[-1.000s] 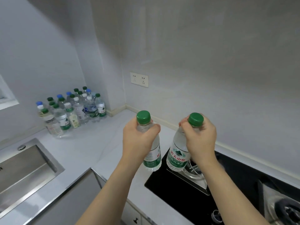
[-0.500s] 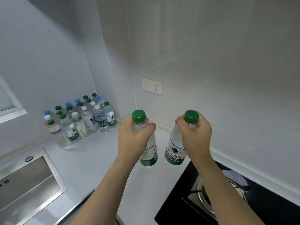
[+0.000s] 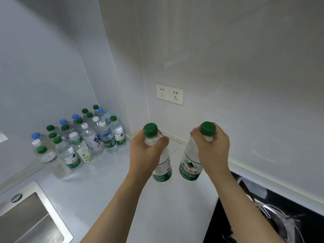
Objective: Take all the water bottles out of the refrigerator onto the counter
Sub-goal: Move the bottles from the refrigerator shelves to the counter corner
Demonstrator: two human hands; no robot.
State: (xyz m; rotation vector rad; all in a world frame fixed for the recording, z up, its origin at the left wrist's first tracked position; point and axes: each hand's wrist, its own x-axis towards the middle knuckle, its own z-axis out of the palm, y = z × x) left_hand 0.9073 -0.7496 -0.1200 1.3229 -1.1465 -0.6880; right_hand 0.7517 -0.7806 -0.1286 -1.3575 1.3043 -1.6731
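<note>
— White-walled kitchen corner, pale tabletop (image 3: 108,193): where do your two bottles stand against the wall socket (image 3: 169,94)?

— Both hang below the socket, upright, over the tabletop. Whether their bases touch it you cannot tell. Your left hand (image 3: 146,155) has its grip curled round the neck and shoulder of the left bottle (image 3: 162,170); your right hand (image 3: 213,148) wraps the right bottle (image 3: 190,165) just under its green cap.

— How will they handle?

— Full, by the look, so fairly heavy for their size; thin clear plastic that likely gives under a squeeze and may be slick if chilled. The stiff neck is the sound place to hold.

— And your arms?

— Both forearms reach forward, wrists level. The cluster of bottles (image 3: 82,137) stands well left of the socket, in the corner.
</note>
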